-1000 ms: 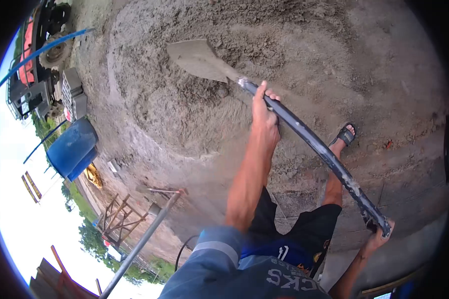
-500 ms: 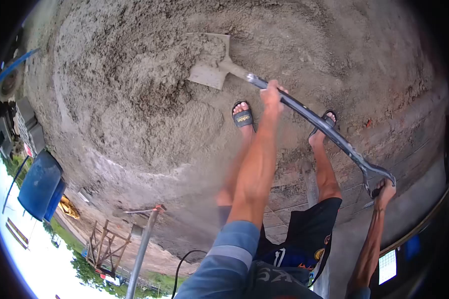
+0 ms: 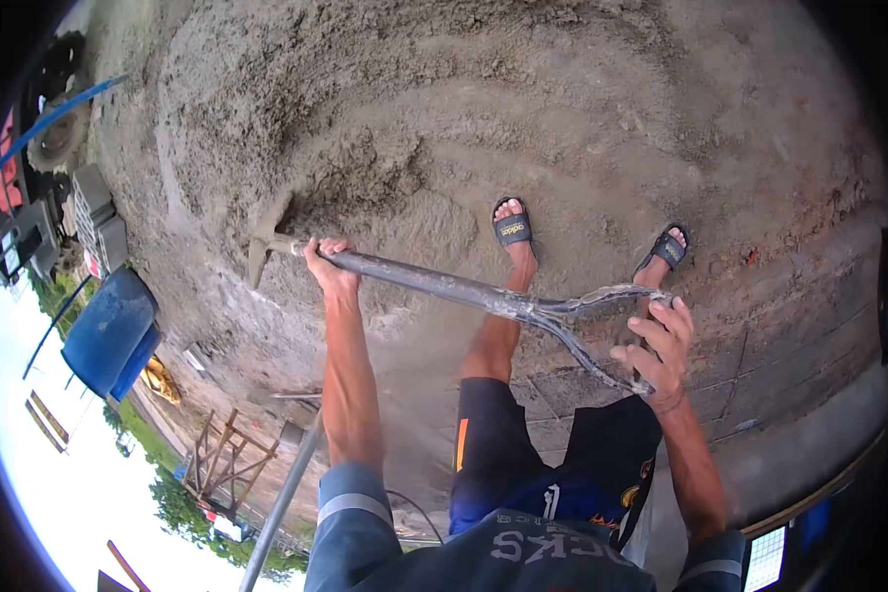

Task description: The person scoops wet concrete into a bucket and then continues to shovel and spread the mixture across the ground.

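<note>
A shovel point(image 3: 434, 281) with a dark, mortar-smeared shaft slants across the middle of the view. Its blade point(image 3: 264, 242) is seen nearly edge-on at the left, over the wet grey mix point(image 3: 365, 168). My left hand point(image 3: 331, 264) is closed around the shaft close to the blade. At the other end, the shaft forks into a handle point(image 3: 572, 340). My right hand point(image 3: 661, 345) lies at that handle's grip with fingers spread and loose, not wrapped round it. The hand partly hides the grip.
My sandalled feet point(image 3: 512, 229) stand at the mix's near side. To the left are a blue barrel point(image 3: 109, 331), grey blocks point(image 3: 99, 222) and a wheel point(image 3: 57, 138). A metal pole point(image 3: 286, 503) and a wooden frame point(image 3: 227, 459) stand lower left.
The shovel has swung left and its blade has turned from flat, with mix on it, to edge-on. My left hand moved left with it; my right hand came inward and its fingers loosened.
</note>
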Action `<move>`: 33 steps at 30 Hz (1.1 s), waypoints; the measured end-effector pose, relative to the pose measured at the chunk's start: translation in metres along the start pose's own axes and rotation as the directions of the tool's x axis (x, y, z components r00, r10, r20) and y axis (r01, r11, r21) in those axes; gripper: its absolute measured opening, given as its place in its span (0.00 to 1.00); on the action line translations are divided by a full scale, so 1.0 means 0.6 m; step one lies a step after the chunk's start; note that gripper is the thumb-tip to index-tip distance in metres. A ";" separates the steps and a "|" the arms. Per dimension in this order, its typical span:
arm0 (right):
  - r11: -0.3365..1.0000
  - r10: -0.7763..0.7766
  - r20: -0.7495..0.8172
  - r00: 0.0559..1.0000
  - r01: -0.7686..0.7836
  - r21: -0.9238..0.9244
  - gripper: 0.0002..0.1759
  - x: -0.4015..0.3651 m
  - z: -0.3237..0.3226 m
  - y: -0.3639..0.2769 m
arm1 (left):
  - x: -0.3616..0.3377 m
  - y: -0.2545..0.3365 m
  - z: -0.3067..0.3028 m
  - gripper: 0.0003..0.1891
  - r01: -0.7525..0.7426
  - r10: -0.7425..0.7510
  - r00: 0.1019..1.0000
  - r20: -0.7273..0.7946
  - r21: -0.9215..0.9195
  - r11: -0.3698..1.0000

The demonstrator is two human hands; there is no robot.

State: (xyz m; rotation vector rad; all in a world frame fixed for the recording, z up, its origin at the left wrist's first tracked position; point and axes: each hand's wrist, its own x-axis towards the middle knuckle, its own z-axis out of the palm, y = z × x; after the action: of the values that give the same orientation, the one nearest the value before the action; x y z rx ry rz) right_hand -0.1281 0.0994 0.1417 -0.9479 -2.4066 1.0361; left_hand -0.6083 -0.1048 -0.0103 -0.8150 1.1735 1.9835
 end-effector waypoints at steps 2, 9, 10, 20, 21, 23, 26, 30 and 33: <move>0.959 0.281 -0.045 0.959 -0.279 0.042 0.15 -0.056 -0.011 0.055 | -0.039 -0.079 0.033 0.14 -0.009 0.009 0.999 0.043 -0.007 1.000; 0.266 0.963 -0.207 0.173 -0.742 0.615 0.04 -0.504 -0.261 0.148 | -0.245 -0.536 0.154 0.11 0.463 -0.462 0.886 0.026 -0.005 0.887; 0.206 0.969 -0.243 0.036 -0.659 0.723 0.03 -0.543 -0.328 0.131 | -0.276 -0.629 0.172 0.11 0.568 -0.568 0.823 0.008 0.005 0.823; 0.298 0.851 -0.515 0.105 -0.903 0.309 0.17 -0.280 -0.335 0.154 | -0.154 -0.687 0.090 0.12 0.638 -0.651 0.750 -0.120 -0.127 0.759; 0.212 0.929 -0.369 0.042 -0.877 0.432 0.17 -0.202 -0.208 0.152 | -0.068 -0.587 0.046 0.11 0.539 -0.541 0.826 -0.158 -0.062 0.840; 0.377 0.917 -0.301 0.263 -0.820 0.431 0.13 -0.145 0.014 0.132 | 0.055 -0.378 -0.023 0.10 0.397 -0.383 0.898 -0.215 0.021 0.918; 0.295 0.949 -0.230 0.218 -0.871 0.394 0.11 -0.160 0.118 0.168 | 0.073 -0.287 -0.053 0.08 0.234 -0.166 0.915 -0.367 0.147 0.961; -0.130 0.952 0.280 -0.126 -0.992 -0.005 0.09 -0.137 0.181 0.219 | -0.040 -0.179 -0.084 0.06 0.086 0.068 0.883 -0.464 0.302 0.949; 0.337 0.708 0.654 -0.266 -0.687 -0.644 0.15 -0.093 0.269 0.316 | -0.037 -0.059 -0.130 0.07 -0.022 0.147 0.907 -0.395 0.305 0.952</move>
State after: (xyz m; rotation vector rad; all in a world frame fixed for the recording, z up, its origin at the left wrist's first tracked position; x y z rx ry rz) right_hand -0.0928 0.0751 -0.1096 -2.6274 -2.2522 2.6588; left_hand -0.5542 -0.1680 -0.0406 -1.0723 1.7297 1.6845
